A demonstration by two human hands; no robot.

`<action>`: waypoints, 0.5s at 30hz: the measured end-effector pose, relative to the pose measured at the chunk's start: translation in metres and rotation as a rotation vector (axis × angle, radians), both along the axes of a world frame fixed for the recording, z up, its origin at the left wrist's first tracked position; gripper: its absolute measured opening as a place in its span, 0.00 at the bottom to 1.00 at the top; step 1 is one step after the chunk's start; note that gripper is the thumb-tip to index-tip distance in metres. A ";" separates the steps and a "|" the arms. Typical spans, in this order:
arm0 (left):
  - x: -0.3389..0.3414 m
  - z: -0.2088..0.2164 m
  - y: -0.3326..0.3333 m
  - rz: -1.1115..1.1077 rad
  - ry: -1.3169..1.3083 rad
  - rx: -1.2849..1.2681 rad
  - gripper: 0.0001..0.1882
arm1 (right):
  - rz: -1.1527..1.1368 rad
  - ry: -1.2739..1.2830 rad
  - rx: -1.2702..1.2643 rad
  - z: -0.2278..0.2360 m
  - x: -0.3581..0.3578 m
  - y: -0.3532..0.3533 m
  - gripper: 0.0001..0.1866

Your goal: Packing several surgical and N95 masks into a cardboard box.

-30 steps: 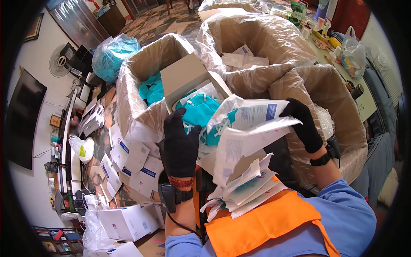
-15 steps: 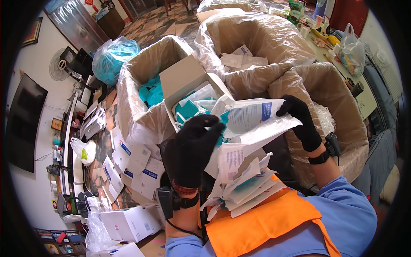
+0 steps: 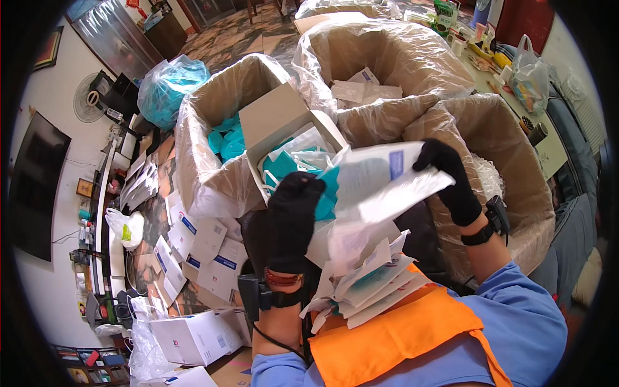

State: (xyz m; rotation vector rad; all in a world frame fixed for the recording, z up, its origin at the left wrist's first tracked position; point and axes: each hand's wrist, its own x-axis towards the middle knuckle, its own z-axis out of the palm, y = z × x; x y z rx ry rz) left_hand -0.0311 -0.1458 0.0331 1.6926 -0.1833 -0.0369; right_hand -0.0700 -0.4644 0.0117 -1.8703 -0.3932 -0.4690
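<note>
Head view: grasped at right end by black-gloved right hand (image 3: 448, 180), white packet (image 3: 371, 173), partly blurred. Pinched by black-gloved left hand (image 3: 293, 216), teal mask (image 3: 329, 195), positioned at left end of packet, near open box (image 3: 274, 122). Inside box: white straps and teal pieces (image 3: 278, 166). Below packet, beside orange cloth (image 3: 400, 335): stacked white sleeves (image 3: 373, 284). Beyond left hand: plastic-lined carton (image 3: 209, 177).

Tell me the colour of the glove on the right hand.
The glove is black, clearest in the head view.
</note>
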 end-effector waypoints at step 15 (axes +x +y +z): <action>0.015 -0.006 0.053 0.187 -0.020 0.933 0.15 | -0.374 0.285 0.682 -0.030 0.164 -0.096 0.24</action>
